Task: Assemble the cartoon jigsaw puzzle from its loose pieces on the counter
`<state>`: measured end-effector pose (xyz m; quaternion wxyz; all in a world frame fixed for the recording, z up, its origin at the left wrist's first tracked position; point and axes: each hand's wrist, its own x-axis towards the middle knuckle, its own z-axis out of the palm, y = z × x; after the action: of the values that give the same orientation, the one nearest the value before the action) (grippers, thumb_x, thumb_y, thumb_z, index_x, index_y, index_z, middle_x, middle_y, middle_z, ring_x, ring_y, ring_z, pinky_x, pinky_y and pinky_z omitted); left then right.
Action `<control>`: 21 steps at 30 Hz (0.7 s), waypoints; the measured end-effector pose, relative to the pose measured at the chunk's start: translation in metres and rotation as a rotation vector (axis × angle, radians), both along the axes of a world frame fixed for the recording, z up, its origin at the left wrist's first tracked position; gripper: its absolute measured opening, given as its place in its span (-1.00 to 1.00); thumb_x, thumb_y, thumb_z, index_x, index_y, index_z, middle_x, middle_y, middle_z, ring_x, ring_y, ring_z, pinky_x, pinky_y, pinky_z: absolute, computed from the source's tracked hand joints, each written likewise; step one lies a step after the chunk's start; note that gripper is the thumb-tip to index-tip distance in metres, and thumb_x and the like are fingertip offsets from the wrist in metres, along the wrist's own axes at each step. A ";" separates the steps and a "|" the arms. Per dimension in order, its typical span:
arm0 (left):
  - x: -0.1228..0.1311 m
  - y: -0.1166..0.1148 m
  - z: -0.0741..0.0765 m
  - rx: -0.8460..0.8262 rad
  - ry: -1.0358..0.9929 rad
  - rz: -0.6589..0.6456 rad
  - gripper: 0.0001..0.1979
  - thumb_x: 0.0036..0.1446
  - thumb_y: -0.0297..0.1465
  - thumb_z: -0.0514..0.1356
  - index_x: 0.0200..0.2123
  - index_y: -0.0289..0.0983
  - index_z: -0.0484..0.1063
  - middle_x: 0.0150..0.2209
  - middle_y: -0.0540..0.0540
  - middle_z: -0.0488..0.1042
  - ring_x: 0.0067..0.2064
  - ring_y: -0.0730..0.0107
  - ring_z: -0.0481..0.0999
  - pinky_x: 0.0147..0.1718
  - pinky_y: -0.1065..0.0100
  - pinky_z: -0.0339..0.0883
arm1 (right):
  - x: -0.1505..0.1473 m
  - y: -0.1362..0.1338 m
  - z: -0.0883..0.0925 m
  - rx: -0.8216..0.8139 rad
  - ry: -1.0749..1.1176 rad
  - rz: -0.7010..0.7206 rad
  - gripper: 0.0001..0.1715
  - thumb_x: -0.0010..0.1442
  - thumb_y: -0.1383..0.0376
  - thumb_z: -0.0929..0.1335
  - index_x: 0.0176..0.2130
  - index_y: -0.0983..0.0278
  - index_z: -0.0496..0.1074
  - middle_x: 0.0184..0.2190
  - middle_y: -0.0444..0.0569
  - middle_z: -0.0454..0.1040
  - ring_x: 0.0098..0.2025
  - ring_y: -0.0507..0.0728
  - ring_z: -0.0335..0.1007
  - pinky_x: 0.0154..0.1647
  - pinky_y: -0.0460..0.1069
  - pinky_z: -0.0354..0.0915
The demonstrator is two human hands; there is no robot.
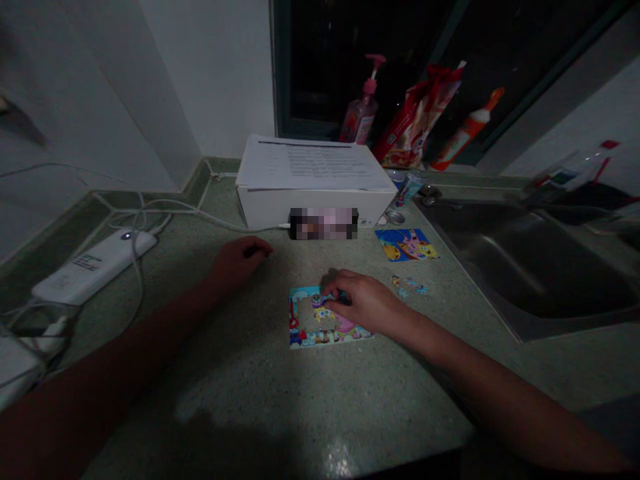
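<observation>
A partly assembled cartoon jigsaw puzzle [304, 333] lies flat on the speckled stone counter [260, 393], with a bare rectangular gap in its upper left. My right hand [365, 303] sits over the puzzle's top edge, its fingertips pinched on a small jigsaw piece [317, 300] that is partly hidden. My left hand [240, 260] rests on the counter beyond the puzzle, fingers curled and holding nothing. Several loose pieces [410, 285] lie to the right of my right hand, below a small printed cartoon picture [406, 245].
A white box [320, 208] topped with printed papers [310, 163] stands behind the puzzle. A white power strip [95, 267] and cables lie at the left. A steel sink [520, 260] is set in at the right. A pink pump bottle [363, 103] and a red bag [417, 117] stand behind the box.
</observation>
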<state>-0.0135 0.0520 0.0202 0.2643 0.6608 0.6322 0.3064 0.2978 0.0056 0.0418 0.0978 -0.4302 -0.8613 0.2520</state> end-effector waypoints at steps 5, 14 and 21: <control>0.001 0.000 0.001 -0.013 0.010 0.001 -0.74 0.15 -0.34 0.19 -0.22 -0.17 0.70 -0.20 -0.11 0.76 -0.12 0.08 0.74 0.02 0.08 0.58 | 0.001 -0.001 -0.001 0.031 0.002 0.001 -0.84 0.38 0.37 0.50 -0.04 0.22 0.69 -0.14 0.00 0.60 -0.13 0.17 0.58 -0.10 0.05 0.39; 0.001 0.000 0.002 -0.019 0.016 0.001 -0.73 0.15 -0.32 0.19 -0.21 -0.19 0.70 -0.20 -0.11 0.76 -0.12 0.08 0.73 0.00 0.12 0.57 | 0.003 -0.003 0.000 0.097 -0.033 0.056 -0.83 0.47 0.34 0.44 -0.05 0.20 0.70 -0.11 0.01 0.61 -0.11 0.16 0.60 -0.10 0.02 0.38; 0.001 0.000 0.001 -0.019 0.019 0.000 -0.73 0.15 -0.30 0.18 -0.22 -0.16 0.70 -0.20 -0.07 0.77 -0.13 0.11 0.73 0.00 0.13 0.57 | 0.003 -0.004 -0.001 0.115 -0.064 0.070 -0.78 0.48 0.32 0.43 0.03 0.18 0.69 -0.07 0.01 0.61 -0.13 0.14 0.58 -0.13 0.01 0.36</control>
<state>-0.0129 0.0521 0.0208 0.2647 0.6610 0.6376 0.2939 0.3010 0.0013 0.0404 0.0860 -0.4011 -0.8916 0.1916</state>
